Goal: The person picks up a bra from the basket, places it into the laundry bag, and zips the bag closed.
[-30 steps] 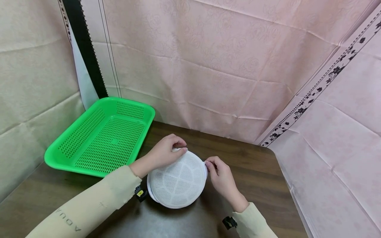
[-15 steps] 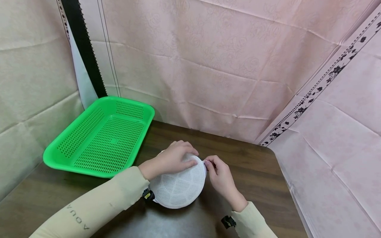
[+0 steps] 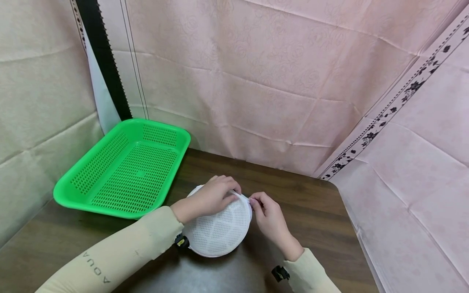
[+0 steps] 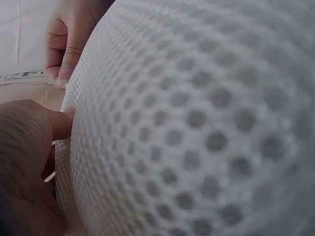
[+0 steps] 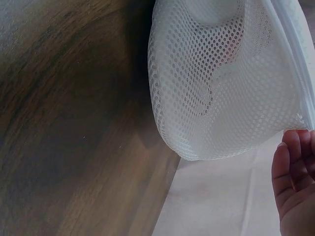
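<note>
A round white mesh laundry bag (image 3: 220, 232) is held between both hands over the table in the head view. My left hand (image 3: 212, 195) lies across its upper left part and pinches the far edge. In the left wrist view, the thumb of that hand (image 4: 24, 147) is on the near mesh, with the fingers partly hidden behind. At the bag's right edge, my right hand (image 3: 271, 215) pinches the rim between thumb and fingers. The right wrist view shows a zipper band (image 5: 290, 44) running along the bag's edge down to those fingertips.
A green perforated plastic basket (image 3: 135, 175) stands at the left on the brown wooden table (image 3: 304, 203). Pinkish patterned cloth (image 3: 249, 81) hangs behind and along both sides of the table.
My left hand has slid right along the bag's far edge, nearer to the right hand. A strip of the rim now shows raised between the hands. My right hand has shifted slightly left.
</note>
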`<state>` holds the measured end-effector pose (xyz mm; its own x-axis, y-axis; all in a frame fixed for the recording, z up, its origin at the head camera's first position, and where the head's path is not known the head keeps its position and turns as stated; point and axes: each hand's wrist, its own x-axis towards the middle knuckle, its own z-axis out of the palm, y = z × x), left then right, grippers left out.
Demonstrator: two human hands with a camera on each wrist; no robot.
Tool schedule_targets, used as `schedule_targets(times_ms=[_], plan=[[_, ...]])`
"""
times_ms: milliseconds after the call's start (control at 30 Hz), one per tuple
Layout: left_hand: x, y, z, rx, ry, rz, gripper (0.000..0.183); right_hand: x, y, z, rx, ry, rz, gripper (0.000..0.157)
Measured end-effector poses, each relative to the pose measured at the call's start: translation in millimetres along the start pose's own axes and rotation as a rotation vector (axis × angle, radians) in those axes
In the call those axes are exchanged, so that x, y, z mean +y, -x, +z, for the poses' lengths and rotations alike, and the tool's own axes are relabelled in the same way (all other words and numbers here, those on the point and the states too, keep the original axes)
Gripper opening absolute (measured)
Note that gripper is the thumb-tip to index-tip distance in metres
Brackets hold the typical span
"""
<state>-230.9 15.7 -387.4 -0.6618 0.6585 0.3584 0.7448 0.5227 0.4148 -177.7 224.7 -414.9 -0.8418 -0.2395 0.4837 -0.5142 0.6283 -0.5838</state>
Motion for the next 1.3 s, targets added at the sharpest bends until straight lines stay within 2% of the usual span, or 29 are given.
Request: schedule_targets(times_ms=[133,400,667,967,1300], plan=[[-1.8,0.3,0.0,0.01,-0.002,0.004,0.01,0.2,0.3,0.2,0.0,0.019,-0.008,0.006],[-4.6,1.9,-1.7,0.003,0.025,-0.036,0.01,0.6,1.3,-0.3,-0.001,0.03,-0.019,0.006],[-4.8,1.2,-3.7,0.03,0.032,-0.035,0.008,0.6,1.6,-2.4,-0.007,0.032,-0.01,0.007],[-8.6,-0.9,-10.9,0.067,0.045,-0.111,0.007,1.7,1.6,-6.0,-0.022,-0.013,0.009,0.013],[-10.3,-2.7,-11.4,0.068,0.069,-0.125,0.008,2.4,0.2,-6.5,-0.021,-0.022,0.014,0.011]])
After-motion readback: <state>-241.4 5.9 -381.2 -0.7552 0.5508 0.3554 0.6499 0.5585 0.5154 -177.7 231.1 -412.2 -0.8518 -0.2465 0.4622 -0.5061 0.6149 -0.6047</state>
